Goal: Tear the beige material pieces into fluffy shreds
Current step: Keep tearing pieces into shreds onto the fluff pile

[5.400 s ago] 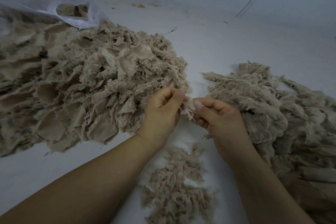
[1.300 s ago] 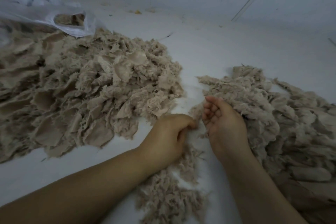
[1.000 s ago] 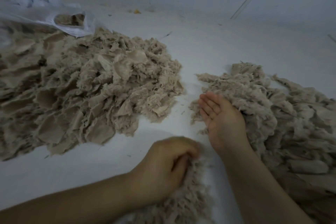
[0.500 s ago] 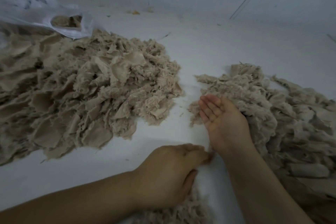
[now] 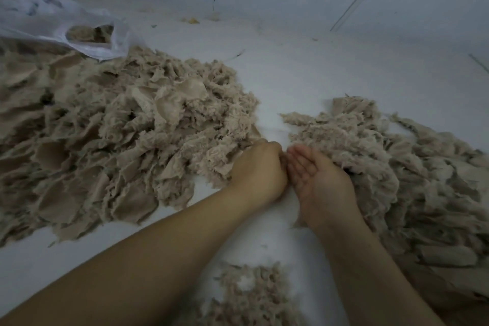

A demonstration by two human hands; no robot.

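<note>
On the white counter, a big heap of flat, ragged beige material pieces lies left; a stringier beige heap lies right. The left hand curls at the left heap's near edge; whether its grip holds a piece is hidden. The right hand lies palm-up, grip wide. Fluffy beige shreds sit nearest.

The big heap left of the hands looked like matt, frayed beige cloth with fuzzy torn edges. Beyond it a thin, faintly glossy white plastic bag lay crumpled on the smooth white tabletop.
</note>
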